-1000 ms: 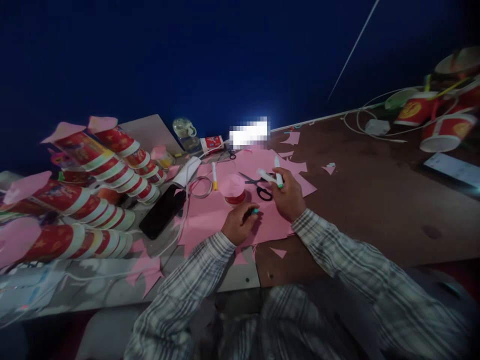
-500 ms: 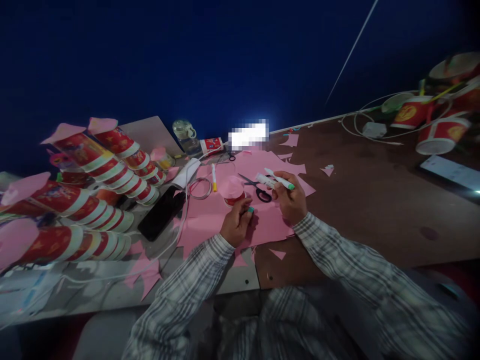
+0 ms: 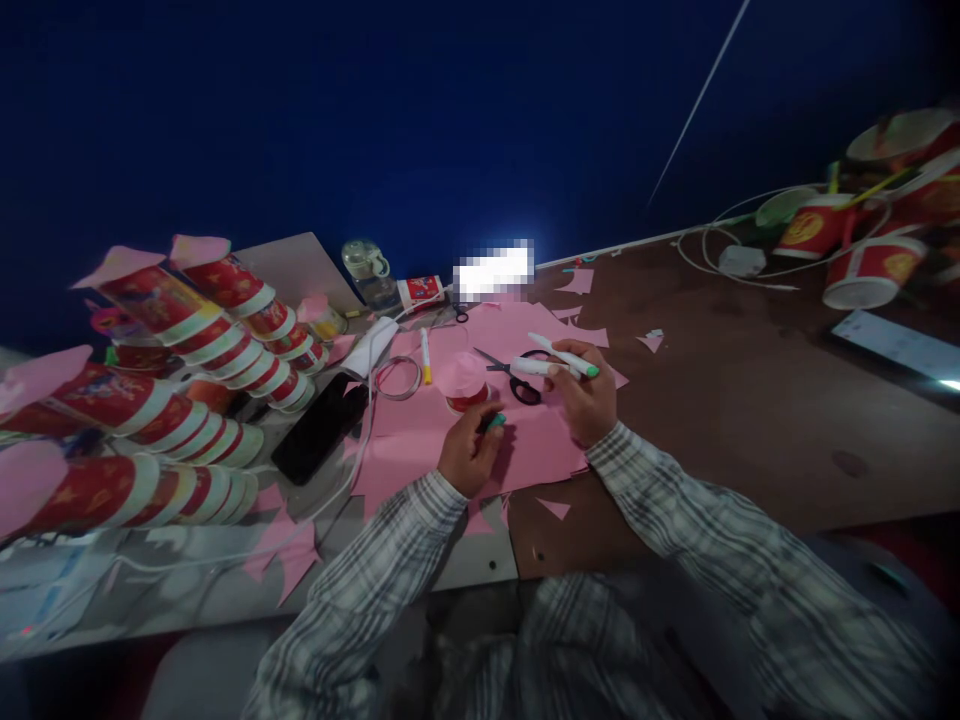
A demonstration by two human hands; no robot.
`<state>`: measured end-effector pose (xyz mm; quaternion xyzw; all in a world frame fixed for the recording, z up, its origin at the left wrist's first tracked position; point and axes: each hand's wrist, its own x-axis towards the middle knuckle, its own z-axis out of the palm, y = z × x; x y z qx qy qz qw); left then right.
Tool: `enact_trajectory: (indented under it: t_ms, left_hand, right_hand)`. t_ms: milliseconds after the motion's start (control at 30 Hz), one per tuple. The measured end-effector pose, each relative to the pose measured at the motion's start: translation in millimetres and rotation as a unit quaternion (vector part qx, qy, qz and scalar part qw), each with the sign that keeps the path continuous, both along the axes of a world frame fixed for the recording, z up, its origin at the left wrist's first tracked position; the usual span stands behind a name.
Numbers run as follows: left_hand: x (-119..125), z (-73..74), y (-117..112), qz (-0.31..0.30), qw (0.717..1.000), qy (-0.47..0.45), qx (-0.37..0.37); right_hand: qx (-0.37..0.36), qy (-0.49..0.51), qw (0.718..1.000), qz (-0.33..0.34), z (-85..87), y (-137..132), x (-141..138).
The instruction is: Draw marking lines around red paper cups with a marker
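My right hand [image 3: 586, 402] is closed round a white marker [image 3: 561, 352] with a green end. A second white, pen-like thing [image 3: 531, 367] sticks out of the same hand towards the left. In my left hand [image 3: 466, 448] the fingers are curled round a small green cap [image 3: 495, 422]. Just beyond that hand stands a red paper cup [image 3: 466, 400] topped with a pink paper cone [image 3: 461, 374]. Black-handled scissors [image 3: 525, 390] lie beside the cup, partly under the right hand's things. Pink paper sheets [image 3: 420, 440] spread beneath both hands.
Stacked red-and-white cup towers [image 3: 225, 345] lean at the left, near a black phone [image 3: 319, 435]. A white cable [image 3: 366, 440] crosses the table. A yellow-ended marker [image 3: 426, 355] and a tape roll [image 3: 398, 378] lie on the paper. More cups [image 3: 874, 270] stand far right.
The second white thing in my right hand has turned to lie flatter, and the marker has shifted slightly right. My left hand still holds the green cap. The whole view has moved a little.
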<state>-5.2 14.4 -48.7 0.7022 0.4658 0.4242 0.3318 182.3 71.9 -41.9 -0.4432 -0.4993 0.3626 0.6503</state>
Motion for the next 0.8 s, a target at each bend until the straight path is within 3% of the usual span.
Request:
enact_trajectory:
  t_ms: [200,433,800]
  left_hand:
    - [-0.2,1.0,1.2,-0.035,0.995,0.071,0.063]
    - [0.7,-2.1,1.8,-0.059,0.976,0.161,0.133]
    - [0.3,-7.2,9.0,-0.073,0.938,0.281,0.189]
  right_hand:
    - [0.032,-0.196,0.977,-0.074,-7.8,3.8,0.9]
    - [0.027,-0.29,0.951,-0.106,-18.7,14.2,4.9]
    - [-0.002,-0.377,0.924,-0.064,-27.3,22.2,4.1]
